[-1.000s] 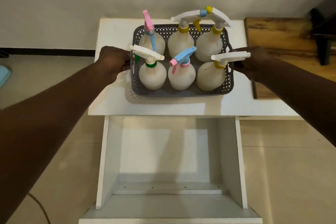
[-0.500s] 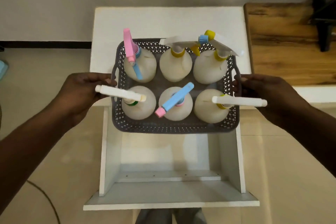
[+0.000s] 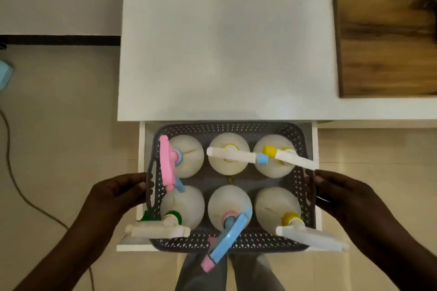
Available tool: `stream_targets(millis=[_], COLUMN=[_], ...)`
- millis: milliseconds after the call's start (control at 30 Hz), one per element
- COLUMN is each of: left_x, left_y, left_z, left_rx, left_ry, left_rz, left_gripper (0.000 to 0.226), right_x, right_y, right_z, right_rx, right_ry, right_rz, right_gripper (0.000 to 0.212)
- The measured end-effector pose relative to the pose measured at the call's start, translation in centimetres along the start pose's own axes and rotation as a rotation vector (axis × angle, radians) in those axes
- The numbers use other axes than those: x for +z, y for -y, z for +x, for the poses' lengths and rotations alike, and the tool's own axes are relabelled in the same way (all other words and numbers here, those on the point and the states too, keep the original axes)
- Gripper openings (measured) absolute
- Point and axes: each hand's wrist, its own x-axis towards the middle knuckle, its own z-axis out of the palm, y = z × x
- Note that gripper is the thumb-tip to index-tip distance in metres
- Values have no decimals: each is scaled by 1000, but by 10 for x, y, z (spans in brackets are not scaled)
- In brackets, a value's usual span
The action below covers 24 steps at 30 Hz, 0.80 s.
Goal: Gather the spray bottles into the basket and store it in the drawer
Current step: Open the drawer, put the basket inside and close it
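Head view, looking straight down, from the largest thing to the smallest:

- White cabinet top (image 3: 227,49) fills the upper middle of the picture; a wooden board (image 3: 383,35) lies on the surface to its right.
- Open white drawer (image 3: 141,149) juts out below the cabinet's front edge, with its side walls showing to the left and right of the basket.
- Grey perforated basket (image 3: 227,128) sits within the drawer's outline; whether it rests on the drawer floor or hangs above it cannot be told.
- Six white spray bottles (image 3: 228,203) stand upright in the basket in two rows of three, with pink, white, yellow, green and blue trigger heads; several nozzles reach out past the basket's rim.
- Left hand (image 3: 118,192) clasps the basket's left handle, fingers curled around the rim.
- Right hand (image 3: 340,194) clasps the right handle in the same way, fingers closed on it.
- Grey trouser legs (image 3: 201,271) show below the drawer front.
- Dark cable (image 3: 14,184) trails across the tiled floor at the left.
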Motion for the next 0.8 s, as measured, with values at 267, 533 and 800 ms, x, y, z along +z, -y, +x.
stream_targets(millis=[267,533,800], left_x=[21,48,78], left_y=[43,83,104], left_z=[26,85,138], left_rx=[-42,-96,-148], left_ry=[-42,-93,-158], left_rz=[72,102,103], left_gripper=[21,31,20], right_x=[4,16,32], right_y=[-58,-93,-120], right_z=[26,89,149], right_rx=[68,66,75], right_ry=[-71,-162,-209], right_rz=[23,8,-25], right_gripper=[23,22,26])
